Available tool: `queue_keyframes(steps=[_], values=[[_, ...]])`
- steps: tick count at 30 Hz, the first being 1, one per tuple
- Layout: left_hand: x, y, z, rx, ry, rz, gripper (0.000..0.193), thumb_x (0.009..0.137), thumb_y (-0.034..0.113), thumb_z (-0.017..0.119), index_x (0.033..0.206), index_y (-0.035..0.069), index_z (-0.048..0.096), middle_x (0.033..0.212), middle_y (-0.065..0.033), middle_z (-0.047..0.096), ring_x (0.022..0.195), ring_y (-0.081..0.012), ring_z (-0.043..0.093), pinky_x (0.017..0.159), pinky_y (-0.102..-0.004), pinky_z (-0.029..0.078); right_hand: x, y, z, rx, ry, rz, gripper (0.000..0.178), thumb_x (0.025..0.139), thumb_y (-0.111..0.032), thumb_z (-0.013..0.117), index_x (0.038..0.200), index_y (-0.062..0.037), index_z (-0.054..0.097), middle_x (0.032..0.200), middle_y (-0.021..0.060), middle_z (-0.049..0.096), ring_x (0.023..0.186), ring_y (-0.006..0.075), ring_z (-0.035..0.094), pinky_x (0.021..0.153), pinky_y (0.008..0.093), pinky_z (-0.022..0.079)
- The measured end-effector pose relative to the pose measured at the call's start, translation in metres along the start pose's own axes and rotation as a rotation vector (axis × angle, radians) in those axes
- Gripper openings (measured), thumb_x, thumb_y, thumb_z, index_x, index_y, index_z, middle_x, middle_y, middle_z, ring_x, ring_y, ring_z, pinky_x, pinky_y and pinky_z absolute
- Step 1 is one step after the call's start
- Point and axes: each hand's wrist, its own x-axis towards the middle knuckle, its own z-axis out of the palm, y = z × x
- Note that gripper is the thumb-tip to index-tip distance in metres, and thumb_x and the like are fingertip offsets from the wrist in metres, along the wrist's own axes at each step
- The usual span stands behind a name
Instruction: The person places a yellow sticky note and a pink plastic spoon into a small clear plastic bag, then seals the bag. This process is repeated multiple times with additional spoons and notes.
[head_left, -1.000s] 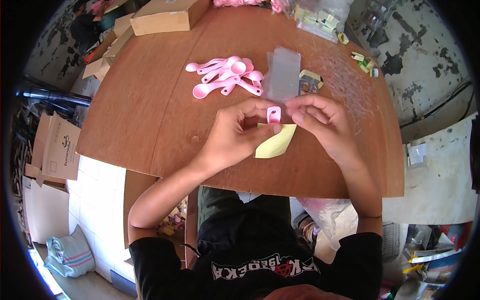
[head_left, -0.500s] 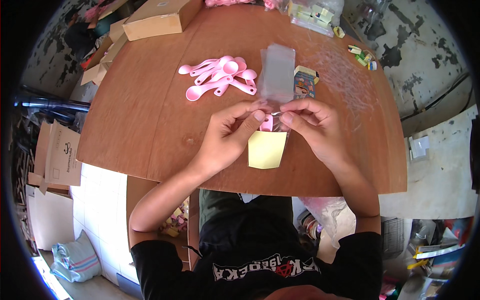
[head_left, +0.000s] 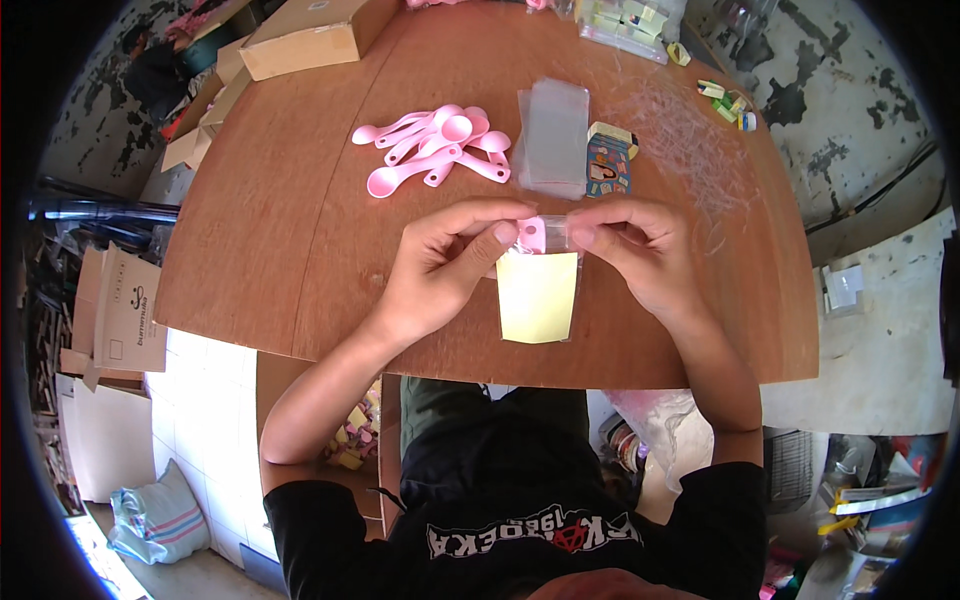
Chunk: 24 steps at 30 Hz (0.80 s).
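Between my hands hangs a small clear plastic bag [head_left: 559,234] with a pale yellow card [head_left: 538,298] in it. The pink handle end of a spoon [head_left: 530,237], with a hole, shows above the card; the rest is hidden. My left hand [head_left: 448,262] pinches the bag's top left corner between thumb and forefinger. At the top right corner, my right hand [head_left: 642,252] pinches the bag the same way. Beyond my left hand lies a heap of pink measuring spoons [head_left: 436,150]. A stack of flat clear bags [head_left: 556,140] lies straight ahead, beside a stack of printed cards [head_left: 609,168].
Loose clear plastic strips [head_left: 695,150] litter the right of the brown wooden table [head_left: 250,240]. Small cut card bands [head_left: 727,103] lie at its far right edge. A cardboard box [head_left: 318,38] stands at the far left, and an opened carton [head_left: 130,310] beyond the left edge.
Both hands have spread slightly apart, drawing the bag's top edge out straight and flat. The stack of clear bags shows more fully beyond my hands.
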Motion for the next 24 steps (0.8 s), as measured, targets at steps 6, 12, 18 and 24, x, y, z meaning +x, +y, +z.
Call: queue_keyframes(steps=[6, 12, 18, 24], values=[[-0.001, 0.001, -0.003, 0.150, -0.048, 0.178, 0.019, 0.098, 0.008, 0.057, 0.112, -0.001, 0.068, 0.106, -0.0077, 0.070, 0.096, -0.0120, 0.064, 0.083, -0.0276, 0.052, 0.005, -0.002, -0.010, -0.111, -0.189, -0.228, 0.019, 0.087, 0.010, 0.060, 0.101, 0.0033, 0.070, 0.103, 0.0114, 0.068, 0.094, 0.0149, 0.065, 0.082, 0.0256, 0.052], [-0.002, 0.006, -0.002, 0.214, -0.062, 0.191, 0.016, 0.096, 0.001, 0.057, 0.105, -0.002, 0.069, 0.102, -0.0099, 0.072, 0.094, -0.0142, 0.066, 0.083, -0.0283, 0.052, 0.002, -0.004, -0.012, -0.046, -0.223, -0.146, 0.024, 0.087, 0.014, 0.054, 0.101, 0.0031, 0.070, 0.104, 0.0101, 0.065, 0.094, 0.0141, 0.064, 0.081, 0.0248, 0.050], [0.000, 0.004, -0.005, 0.273, -0.117, 0.318, 0.018, 0.093, -0.006, 0.054, 0.102, -0.003, 0.070, 0.103, -0.0132, 0.072, 0.095, -0.0173, 0.068, 0.084, -0.0291, 0.053, -0.001, -0.005, -0.015, -0.037, -0.255, -0.143, 0.027, 0.086, 0.014, 0.051, 0.104, 0.0042, 0.069, 0.106, 0.0108, 0.064, 0.096, 0.0145, 0.063, 0.083, 0.0253, 0.050], [0.000, 0.001, -0.011, 0.189, -0.176, 0.366, 0.018, 0.091, -0.009, 0.054, 0.101, -0.004, 0.068, 0.104, -0.0137, 0.071, 0.093, -0.0167, 0.068, 0.081, -0.0285, 0.054, -0.001, -0.005, -0.011, 0.063, -0.307, -0.218, 0.025, 0.085, 0.012, 0.058, 0.107, 0.0051, 0.067, 0.108, 0.0121, 0.062, 0.095, 0.0158, 0.064, 0.082, 0.0263, 0.052]])
